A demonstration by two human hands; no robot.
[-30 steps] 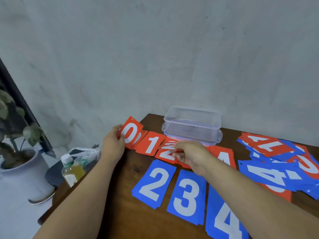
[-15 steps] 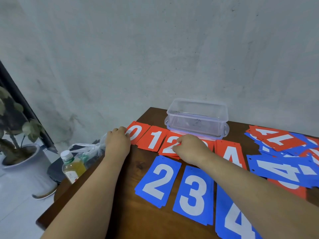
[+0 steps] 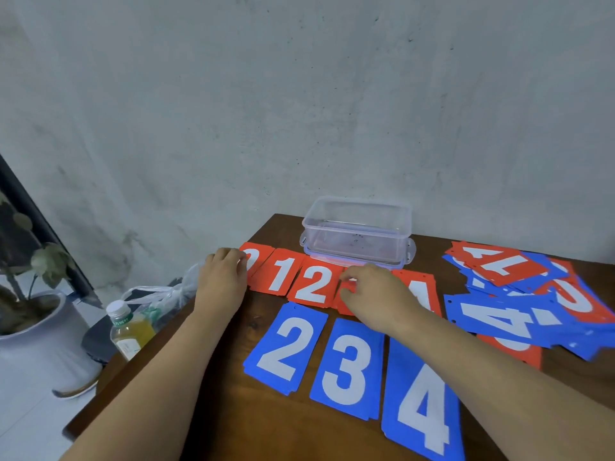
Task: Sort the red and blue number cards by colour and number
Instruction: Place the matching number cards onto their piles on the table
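Hands lie apart on the far row of cards, knuckles up. Left hand sits at the row's left end with bent fingers against the edge of the red 0 card; whether it pinches the card or only touches it I cannot tell. Right hand lies just right of centre, fingers curled down onto a red card whose number it covers, and its grip is equally unclear.

That covered card sits between the red 2 card and the red 4 card, with the red 1 card beside the 0, all edge to edge in one line. Below this line, nearer the bottom of the frame, runs a blue row: blue 2 card, blue 3 card, blue 4 card, the last partly under the right forearm.

At the right edge a loose pile of red and blue cards overlaps at mixed angles. A clear plastic box stands just above the red row, on the brown wooden table. Off the table's left edge are a bottle of yellow liquid, a plastic bag and a potted plant.
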